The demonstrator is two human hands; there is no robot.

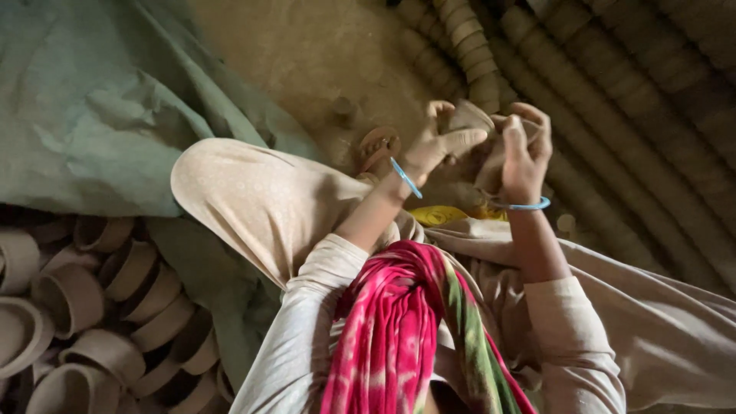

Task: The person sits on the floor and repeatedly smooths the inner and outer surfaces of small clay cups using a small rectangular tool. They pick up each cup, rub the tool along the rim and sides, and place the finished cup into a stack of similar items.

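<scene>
long rows of stacked clay cups [613, 115] cover the dusty floor ahead; both hands grip one small clay cup [469, 116] above the knees, left hand [437, 146] closed on its side, right hand [524, 149] curled around it

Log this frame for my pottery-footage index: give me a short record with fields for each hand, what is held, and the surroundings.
left hand: grips a small clay cup, blue bangle on wrist
right hand: closed on the same cup from the other side, blue bangle on wrist
stacked cups: long rows ahead of the hands
loose cups: heap at lower left
green sheet: upper left
scarf: pink and green, at chest
</scene>
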